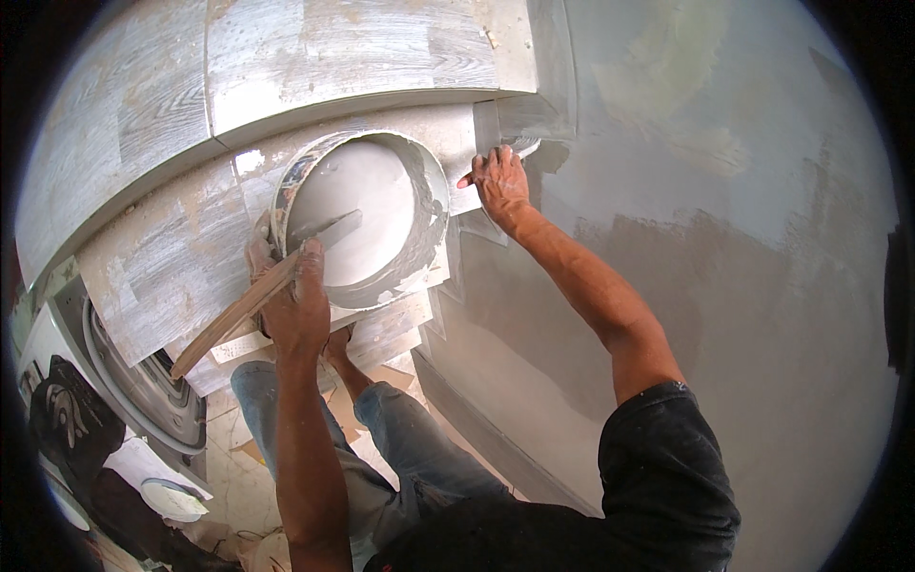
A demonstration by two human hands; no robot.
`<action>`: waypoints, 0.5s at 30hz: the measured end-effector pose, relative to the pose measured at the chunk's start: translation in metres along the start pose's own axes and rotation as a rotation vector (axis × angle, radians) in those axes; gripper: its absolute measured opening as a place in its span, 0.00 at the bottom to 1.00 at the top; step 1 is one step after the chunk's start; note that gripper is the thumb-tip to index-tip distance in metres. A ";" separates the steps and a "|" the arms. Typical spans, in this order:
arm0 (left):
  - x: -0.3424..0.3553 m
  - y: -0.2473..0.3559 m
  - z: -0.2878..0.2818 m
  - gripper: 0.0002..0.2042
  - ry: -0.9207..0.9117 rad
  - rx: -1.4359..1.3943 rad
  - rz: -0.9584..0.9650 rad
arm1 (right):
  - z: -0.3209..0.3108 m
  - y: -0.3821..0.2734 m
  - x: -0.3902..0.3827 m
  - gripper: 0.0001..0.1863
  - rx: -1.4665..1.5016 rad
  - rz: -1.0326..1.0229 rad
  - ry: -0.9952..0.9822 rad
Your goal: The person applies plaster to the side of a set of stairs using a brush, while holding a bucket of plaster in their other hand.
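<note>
A round bucket (431,205) of smooth white paste (367,186) stands on a wood-patterned stair tread. My left hand (291,286) is closed at its near left rim, gripping a wooden stick (232,319). The stick's flat, paste-coated end reaches over the paste, and its other end points down to the left. My right hand (500,183) is at the grey wall right of the bucket, fingers curled and thumb out to the left. Something whitish shows just past its fingers; what it holds, if anything, is hidden.
A higher wood-patterned step (353,48) runs behind the bucket. The plastered wall (667,286) fills the right side, with darker patches. At lower left are a round-doored appliance (143,381), a black bag (71,419) and a white container (172,498). My legs are below the bucket.
</note>
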State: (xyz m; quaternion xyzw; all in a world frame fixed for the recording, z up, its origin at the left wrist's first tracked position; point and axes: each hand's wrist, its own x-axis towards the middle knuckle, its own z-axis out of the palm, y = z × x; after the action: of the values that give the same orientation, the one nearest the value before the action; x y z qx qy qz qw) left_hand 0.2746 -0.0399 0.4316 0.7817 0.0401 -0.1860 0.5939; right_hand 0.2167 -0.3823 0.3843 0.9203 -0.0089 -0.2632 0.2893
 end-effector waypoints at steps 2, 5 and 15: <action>-0.001 -0.001 0.002 0.22 0.024 0.028 0.007 | -0.002 0.001 -0.002 0.14 -0.016 0.002 0.010; -0.003 0.014 0.001 0.22 0.002 -0.071 -0.050 | -0.009 0.004 -0.003 0.16 -0.020 0.001 -0.057; 0.000 0.000 0.003 0.22 0.018 0.019 0.026 | -0.025 0.016 -0.013 0.15 -0.028 -0.008 -0.042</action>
State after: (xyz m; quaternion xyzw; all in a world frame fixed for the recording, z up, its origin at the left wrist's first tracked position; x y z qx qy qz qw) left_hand 0.2734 -0.0430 0.4309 0.7895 0.0333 -0.1717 0.5883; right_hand 0.2197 -0.3803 0.4168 0.9105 -0.0075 -0.2837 0.3009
